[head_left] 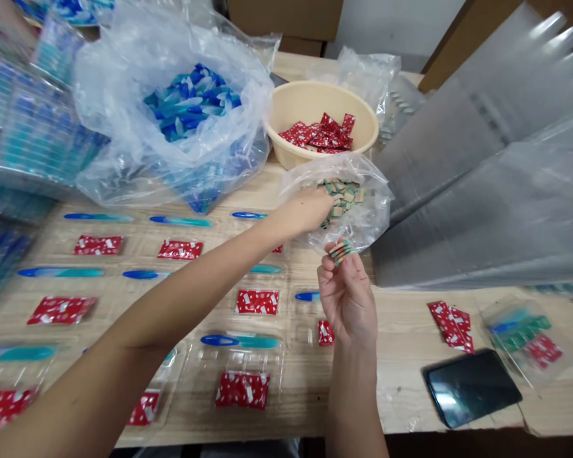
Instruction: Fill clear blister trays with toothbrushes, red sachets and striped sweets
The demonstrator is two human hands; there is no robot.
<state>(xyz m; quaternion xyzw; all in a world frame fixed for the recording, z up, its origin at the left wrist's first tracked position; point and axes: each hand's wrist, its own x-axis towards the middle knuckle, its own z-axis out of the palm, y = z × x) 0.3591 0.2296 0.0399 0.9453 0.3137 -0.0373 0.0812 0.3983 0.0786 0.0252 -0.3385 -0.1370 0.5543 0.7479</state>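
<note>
My left hand [315, 207] reaches into a clear plastic bag [379, 203] of small green-and-tan pieces [346, 194]. Its fingers are hidden among them. Just below the bag, my right hand [346, 292] pinches a small stack of green-and-tan pieces [341, 251] between thumb and fingers. Under and left of my arms, clear plastic trays [195, 372] lie in rows. Those in view hold a slim blue-to-teal plastic piece [239, 341] and a red packet with white marks [242, 389]; my forearms cover some of them.
A large bag [109, 95] of blue pieces stands at the back left, beside stacked filled packs [38, 140]. A cream bowl [279, 143] holds red packets. On the right are grey plastic sheeting [439, 191], loose red packets [451, 324], a phone [472, 388] and a filled pack [525, 337].
</note>
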